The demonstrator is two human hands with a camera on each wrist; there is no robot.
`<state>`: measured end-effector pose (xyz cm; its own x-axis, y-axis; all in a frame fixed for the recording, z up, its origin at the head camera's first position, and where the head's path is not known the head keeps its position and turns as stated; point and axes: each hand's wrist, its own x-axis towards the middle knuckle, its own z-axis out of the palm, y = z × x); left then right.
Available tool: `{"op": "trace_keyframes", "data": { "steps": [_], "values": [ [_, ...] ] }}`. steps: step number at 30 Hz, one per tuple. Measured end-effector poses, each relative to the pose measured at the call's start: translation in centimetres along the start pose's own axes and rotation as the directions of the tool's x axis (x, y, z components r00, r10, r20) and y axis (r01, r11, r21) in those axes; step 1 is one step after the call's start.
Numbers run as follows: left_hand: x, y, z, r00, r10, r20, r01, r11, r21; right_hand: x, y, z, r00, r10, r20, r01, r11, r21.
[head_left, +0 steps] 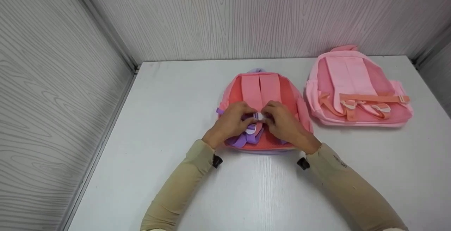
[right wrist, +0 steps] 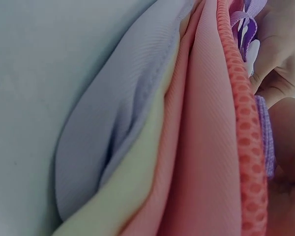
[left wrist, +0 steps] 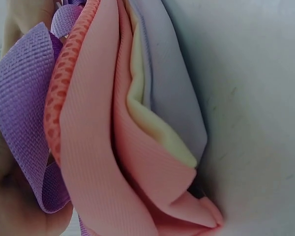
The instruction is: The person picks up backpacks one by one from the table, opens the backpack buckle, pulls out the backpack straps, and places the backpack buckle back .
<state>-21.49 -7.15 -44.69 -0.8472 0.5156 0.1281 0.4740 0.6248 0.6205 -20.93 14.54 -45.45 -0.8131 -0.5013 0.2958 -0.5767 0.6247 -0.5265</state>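
A coral-pink child's backpack (head_left: 290, 100) lies on the table with its shoulder straps and orange-red mesh back facing up. Over the middle of it, my left hand (head_left: 230, 121) and right hand (head_left: 283, 122) meet at a small white buckle (head_left: 260, 116) on purple webbing. Each hand pinches one side of this buckle between thumb and fingers. A second white buckle (head_left: 250, 129) hangs just below on a purple strap (head_left: 239, 141). In the left wrist view, a loop of purple webbing (left wrist: 24, 113) crosses in front of the left hand. The right wrist view shows the fingers (right wrist: 280, 49) partly hidden behind the mesh edge.
A lighter pink backpack (head_left: 352, 76) with orange straps lies to the right, also back side up. Wood-grain panels (head_left: 225, 19) stand behind and to the left of the white table (head_left: 169, 111).
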Motion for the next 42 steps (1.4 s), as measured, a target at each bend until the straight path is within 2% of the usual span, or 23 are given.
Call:
{"op": "trace_keyframes", "data": {
  "steps": [7,14,21,31,42],
  "values": [
    [-0.05,-0.24,0.03,0.999,0.019,-0.025,-0.019,1.000,0.005,-0.09,0.12,-0.11,0.999,-0.021,-0.031,0.022,1.000,0.017],
    [-0.09,-0.26,-0.19,0.999,0.040,-0.017,-0.040,0.999,0.005,-0.10,0.26,-0.31,1.000,-0.006,-0.012,0.006,0.999,0.038],
    [-0.11,-0.42,-0.05,0.999,0.034,-0.027,-0.034,0.999,-0.012,0.01,0.54,-0.32,0.999,-0.047,-0.024,0.048,0.997,0.055],
    [-0.37,-0.46,-0.09,0.999,-0.032,-0.016,0.032,0.999,-0.029,-0.30,0.59,-0.85,0.998,0.046,0.038,-0.048,0.997,0.056],
    [-0.41,-0.71,-0.10,1.000,-0.016,-0.018,0.016,0.999,-0.028,-0.42,0.54,-0.91,0.997,0.060,0.052,-0.062,0.997,0.042]
  ]
}}
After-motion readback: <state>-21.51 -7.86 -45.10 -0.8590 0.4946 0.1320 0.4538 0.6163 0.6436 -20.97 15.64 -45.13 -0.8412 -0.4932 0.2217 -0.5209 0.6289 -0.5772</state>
